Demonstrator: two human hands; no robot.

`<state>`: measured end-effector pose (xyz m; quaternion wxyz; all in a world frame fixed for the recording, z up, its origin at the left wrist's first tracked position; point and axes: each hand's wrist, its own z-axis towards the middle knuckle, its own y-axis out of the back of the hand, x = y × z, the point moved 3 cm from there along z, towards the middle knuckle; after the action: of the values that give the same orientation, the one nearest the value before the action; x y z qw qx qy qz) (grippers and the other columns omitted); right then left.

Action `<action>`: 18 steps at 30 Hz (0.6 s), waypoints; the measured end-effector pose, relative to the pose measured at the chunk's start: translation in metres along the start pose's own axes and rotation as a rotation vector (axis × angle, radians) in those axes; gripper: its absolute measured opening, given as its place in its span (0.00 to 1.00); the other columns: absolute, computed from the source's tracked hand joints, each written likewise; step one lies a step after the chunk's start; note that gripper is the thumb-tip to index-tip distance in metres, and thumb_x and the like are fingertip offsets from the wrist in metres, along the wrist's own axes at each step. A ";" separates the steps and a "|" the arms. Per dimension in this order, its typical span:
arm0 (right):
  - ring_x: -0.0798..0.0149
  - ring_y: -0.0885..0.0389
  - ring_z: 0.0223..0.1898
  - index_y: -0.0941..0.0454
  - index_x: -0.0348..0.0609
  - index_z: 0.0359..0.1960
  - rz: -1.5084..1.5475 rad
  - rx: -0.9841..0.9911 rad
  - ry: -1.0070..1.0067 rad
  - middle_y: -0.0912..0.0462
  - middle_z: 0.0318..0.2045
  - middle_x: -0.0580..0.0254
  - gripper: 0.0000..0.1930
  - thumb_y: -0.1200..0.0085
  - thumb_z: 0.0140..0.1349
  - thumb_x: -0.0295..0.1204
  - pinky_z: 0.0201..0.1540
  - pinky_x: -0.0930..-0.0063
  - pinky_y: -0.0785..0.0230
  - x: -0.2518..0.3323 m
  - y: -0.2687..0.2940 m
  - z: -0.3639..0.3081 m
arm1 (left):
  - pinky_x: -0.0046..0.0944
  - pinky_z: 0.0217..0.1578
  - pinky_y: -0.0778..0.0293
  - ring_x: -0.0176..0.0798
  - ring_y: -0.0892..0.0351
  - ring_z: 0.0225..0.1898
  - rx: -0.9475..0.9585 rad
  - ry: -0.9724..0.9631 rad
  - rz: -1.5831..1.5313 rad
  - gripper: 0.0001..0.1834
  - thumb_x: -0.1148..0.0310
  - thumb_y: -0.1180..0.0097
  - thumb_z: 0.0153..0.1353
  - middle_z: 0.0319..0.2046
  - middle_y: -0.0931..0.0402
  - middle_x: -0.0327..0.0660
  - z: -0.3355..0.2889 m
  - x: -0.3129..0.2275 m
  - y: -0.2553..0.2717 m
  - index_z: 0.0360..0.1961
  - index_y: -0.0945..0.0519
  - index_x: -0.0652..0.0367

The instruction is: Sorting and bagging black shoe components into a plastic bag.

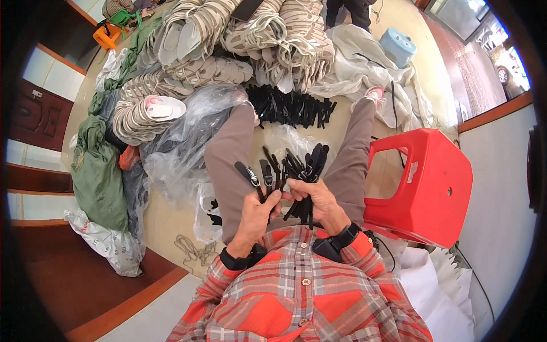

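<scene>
In front of my torso both hands hold short black straps with small silver buckles. My left hand (257, 216) is closed on a few buckle straps (249, 175), pinched between thumb and fingers and fanned upward. Closed round a thicker strap bundle (308, 165) is my right hand (322, 200); ends of the bundle stick out above and below the fist. The fingertips of the two hands nearly meet. Beyond them, between my feet, a long row of black straps (290, 107) lies on the floor.
Stacked beige shoe uppers (194, 28) rise beyond my feet, with a pink-and-white shoe piece (164, 108) on one stack. Clear plastic bags (182, 148) lie left of my leg, near a green sack (98, 171). At right are a tipped red stool (427, 188) and a blue stool (397, 47).
</scene>
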<state>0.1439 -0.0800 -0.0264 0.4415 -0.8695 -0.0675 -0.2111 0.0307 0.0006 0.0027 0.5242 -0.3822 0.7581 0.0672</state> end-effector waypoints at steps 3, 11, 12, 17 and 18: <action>0.75 0.31 0.19 0.24 0.38 0.30 -0.021 0.009 -0.034 0.28 0.19 0.70 0.08 0.39 0.49 0.22 0.24 0.81 0.34 -0.001 -0.001 0.000 | 0.24 0.19 0.41 0.25 0.36 0.20 0.005 0.000 -0.004 0.11 0.69 0.50 0.60 0.27 0.25 0.37 0.000 0.001 0.001 0.41 0.27 0.64; 0.70 0.27 0.20 0.25 0.36 0.28 -0.102 -0.009 -0.036 0.23 0.23 0.62 0.06 0.41 0.48 0.20 0.24 0.77 0.30 0.006 -0.015 -0.006 | 0.24 0.22 0.36 0.25 0.31 0.22 0.054 0.019 0.053 0.10 0.69 0.50 0.60 0.27 0.25 0.37 0.000 0.005 0.002 0.39 0.26 0.64; 0.69 0.27 0.20 0.26 0.36 0.28 -0.058 0.031 -0.064 0.23 0.23 0.62 0.06 0.42 0.48 0.21 0.24 0.75 0.30 0.008 -0.016 -0.009 | 0.24 0.24 0.33 0.26 0.29 0.23 0.066 0.050 0.058 0.10 0.69 0.51 0.61 0.26 0.26 0.36 -0.001 0.006 0.003 0.39 0.26 0.66; 0.63 0.25 0.24 0.25 0.38 0.29 0.007 -0.075 0.027 0.23 0.25 0.59 0.09 0.42 0.48 0.29 0.28 0.69 0.29 0.009 0.019 0.000 | 0.31 0.34 0.28 0.32 0.25 0.34 0.095 0.067 -0.189 0.15 0.69 0.57 0.64 0.36 0.25 0.42 0.000 0.004 -0.003 0.47 0.29 0.68; 0.62 0.23 0.28 0.25 0.37 0.31 0.053 -0.066 0.024 0.22 0.27 0.58 0.09 0.42 0.49 0.28 0.32 0.69 0.27 0.012 0.027 -0.003 | 0.34 0.38 0.27 0.34 0.25 0.37 0.101 0.053 -0.185 0.17 0.69 0.59 0.65 0.40 0.26 0.44 0.001 0.004 -0.001 0.50 0.31 0.69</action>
<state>0.1620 -0.0990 -0.0398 0.4188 -0.8824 -0.0319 -0.2119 0.0319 -0.0017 -0.0005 0.5267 -0.4252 0.7354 -0.0300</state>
